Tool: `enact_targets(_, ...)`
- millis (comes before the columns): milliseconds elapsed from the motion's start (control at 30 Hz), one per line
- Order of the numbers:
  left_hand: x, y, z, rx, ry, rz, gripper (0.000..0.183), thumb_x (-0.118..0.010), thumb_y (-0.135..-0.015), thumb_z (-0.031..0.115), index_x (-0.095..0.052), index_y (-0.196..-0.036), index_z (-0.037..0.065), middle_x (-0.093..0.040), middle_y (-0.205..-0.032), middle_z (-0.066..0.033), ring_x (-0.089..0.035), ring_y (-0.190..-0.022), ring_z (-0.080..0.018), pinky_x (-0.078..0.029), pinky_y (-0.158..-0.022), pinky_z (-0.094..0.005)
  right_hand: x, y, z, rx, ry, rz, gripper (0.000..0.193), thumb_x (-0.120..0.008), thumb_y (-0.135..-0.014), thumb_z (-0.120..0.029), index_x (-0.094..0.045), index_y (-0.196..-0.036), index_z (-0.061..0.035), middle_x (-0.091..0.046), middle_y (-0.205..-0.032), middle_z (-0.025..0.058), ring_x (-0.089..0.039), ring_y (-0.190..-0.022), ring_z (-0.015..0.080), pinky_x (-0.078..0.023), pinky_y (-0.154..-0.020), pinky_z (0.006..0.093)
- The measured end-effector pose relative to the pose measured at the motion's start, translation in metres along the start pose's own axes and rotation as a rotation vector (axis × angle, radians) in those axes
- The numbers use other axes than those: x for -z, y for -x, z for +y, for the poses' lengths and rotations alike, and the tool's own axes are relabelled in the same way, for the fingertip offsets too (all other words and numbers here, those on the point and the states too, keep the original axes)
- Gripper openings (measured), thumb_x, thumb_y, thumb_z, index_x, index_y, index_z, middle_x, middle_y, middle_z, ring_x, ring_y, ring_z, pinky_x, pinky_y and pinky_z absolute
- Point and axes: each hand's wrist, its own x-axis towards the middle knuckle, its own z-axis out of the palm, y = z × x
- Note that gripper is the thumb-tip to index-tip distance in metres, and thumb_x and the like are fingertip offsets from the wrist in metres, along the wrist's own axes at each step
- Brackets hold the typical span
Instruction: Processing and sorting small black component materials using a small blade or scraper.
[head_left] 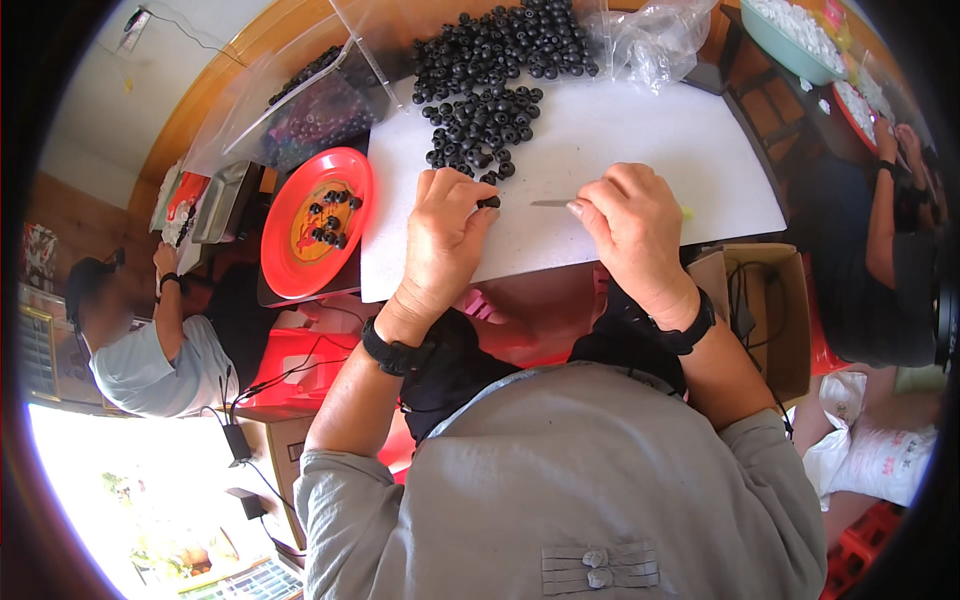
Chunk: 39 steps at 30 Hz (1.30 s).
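My left hand pinches a small black round part between thumb and fingers, just above the white tabletop. In my right hand is a thin knife. Its narrow blade points left toward the black part, a short gap apart, and a bit of yellow-green handle shows behind the fist. Beyond my hands lies a heap of black round parts, many with a hole in the middle. Left of my left hand, several more of them sit on a red plate with a yellow-orange centre.
A clear plastic bin with dark parts stands behind the plate. A crumpled clear bag lies at the back. Below the table's right edge is an open cardboard box with cables. Other people work at left and right, one beside a metal tray.
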Motion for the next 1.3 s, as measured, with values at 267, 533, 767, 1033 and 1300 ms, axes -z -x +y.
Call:
enact_targets(267,-0.004,0.004,0.006,0.554,1.045,0.023,0.019,-0.068,-0.101,0.005,-0.075,-0.116,-0.003,-0.071,-0.102,-0.0059,-0.061,-0.083,-0.0137,-0.051,-0.075,-0.0272,-0.012,-0.008,-0.005,0.016,0.032,-0.055,0.017,-0.082,-0.084,-0.019,-0.068,-0.081,-0.01,-0.062,-0.078,0.0051,-0.062,-0.077,0.0292,-0.052,-0.066,0.0423)
enact_targets(533,-0.003,0.008,-0.005,0.545,1.446,0.03,0.027,-0.063,-0.104,0.004,-0.069,-0.127,-0.006,-0.071,-0.101,-0.0135,-0.065,-0.087,-0.0194,-0.053,-0.075,-0.0312,-0.006,-0.028,-0.01,-0.346,-0.435,-0.034,0.023,-0.081,-0.09,-0.024,-0.068,-0.081,-0.0075,-0.066,-0.073,0.0079,-0.063,-0.063,0.0257,-0.048,-0.058,0.0388)
enact_targets(767,-0.005,0.011,-0.006,0.523,1.47,0.0,0.029,-0.06,-0.105,0.001,-0.068,-0.131,-0.008,-0.072,-0.104,-0.0137,-0.065,-0.09,-0.0193,-0.054,-0.077,-0.0318,-0.017,-0.026,-0.017,-0.324,-0.427,-0.05,0.026,-0.079,-0.094,-0.026,-0.067,-0.08,-0.0072,-0.065,-0.068,0.0075,-0.061,-0.057,0.0245,-0.045,-0.053,0.0376)
enact_targets(1033,-0.004,0.011,-0.002,0.527,1.436,-0.023,0.03,-0.06,-0.105,0.001,-0.069,-0.132,-0.006,-0.072,-0.107,-0.0129,-0.065,-0.092,-0.0179,-0.054,-0.079,-0.0318,-0.021,-0.023,-0.016,-0.244,-0.347,-0.054,0.026,-0.079,-0.094,-0.025,-0.067,-0.081,-0.0053,-0.063,-0.066,0.0071,-0.059,-0.057,0.0207,-0.045,-0.053,0.035)
enact_targets(1300,-0.004,0.011,-0.004,0.534,1.426,-0.031,0.029,-0.061,-0.105,0.002,-0.069,-0.131,-0.006,-0.073,-0.107,-0.0128,-0.066,-0.09,-0.0182,-0.055,-0.078,-0.0323,-0.018,-0.023,-0.017,-0.238,-0.354,-0.078,0.023,-0.08,-0.094,-0.02,-0.068,-0.084,-0.0026,-0.063,-0.068,0.0084,-0.058,-0.057,0.0184,-0.044,-0.055,0.033)
